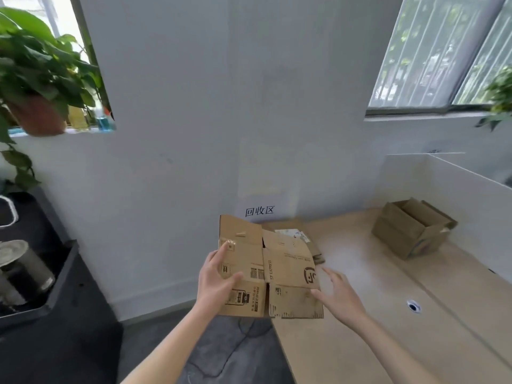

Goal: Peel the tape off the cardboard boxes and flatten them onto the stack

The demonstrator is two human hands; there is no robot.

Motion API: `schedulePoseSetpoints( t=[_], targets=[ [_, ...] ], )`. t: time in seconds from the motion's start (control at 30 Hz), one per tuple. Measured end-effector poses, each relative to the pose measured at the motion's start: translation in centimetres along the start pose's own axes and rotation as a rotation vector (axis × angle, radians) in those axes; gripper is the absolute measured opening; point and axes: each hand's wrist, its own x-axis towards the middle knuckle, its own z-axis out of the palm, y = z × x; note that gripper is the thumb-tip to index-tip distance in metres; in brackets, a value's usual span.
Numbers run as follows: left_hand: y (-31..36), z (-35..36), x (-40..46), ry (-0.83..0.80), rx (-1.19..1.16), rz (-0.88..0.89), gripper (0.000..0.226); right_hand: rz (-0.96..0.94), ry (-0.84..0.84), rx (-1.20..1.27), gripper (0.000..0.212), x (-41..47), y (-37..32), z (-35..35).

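A flattened brown cardboard box with black printing lies at the wooden table's left end, partly over the edge. My left hand grips its left side, thumb on top. My right hand hovers by its right edge with fingers spread, the fingertips near or touching the cardboard. Under the far part of this box lies a stack of flattened cardboard with a white label showing. An open, unflattened cardboard box stands at the table's far right.
The wooden table has a round cable hole. A paper sign hangs on the white wall behind the stack. White partition panels border the right. A dark bin with cans and a potted plant are at the left.
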Motion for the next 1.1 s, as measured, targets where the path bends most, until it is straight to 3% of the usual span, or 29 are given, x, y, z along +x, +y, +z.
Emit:
schedulePoseSetpoints(
  t=[0.27,0.5,0.77,0.93,1.1],
  targets=[
    [-2.7,6.7,9.0,-0.016,-0.017,-0.087,0.082,-0.005,-0.030,-0.057,0.070,9.0,3.2,1.4],
    [-6.1,14.9,20.1,-0.032,-0.030,-0.205,0.082,-0.045,-0.042,-0.190,0.071,23.0,7.0,2.9],
    [-13.2,23.3,29.7,0.007,-0.094,-0.346,0.084,0.007,-0.170,-0.312,0.074,37.6,10.3,6.9],
    [-19.5,24.7,30.6,-0.005,0.047,-0.473,0.090,0.043,-0.294,-0.395,0.079,41.7,11.6,11.4],
    [-21.8,25.2,32.0,-0.161,0.189,-0.470,0.103,0.079,-0.306,-0.405,0.084,43.6,13.3,15.0]
  ],
)
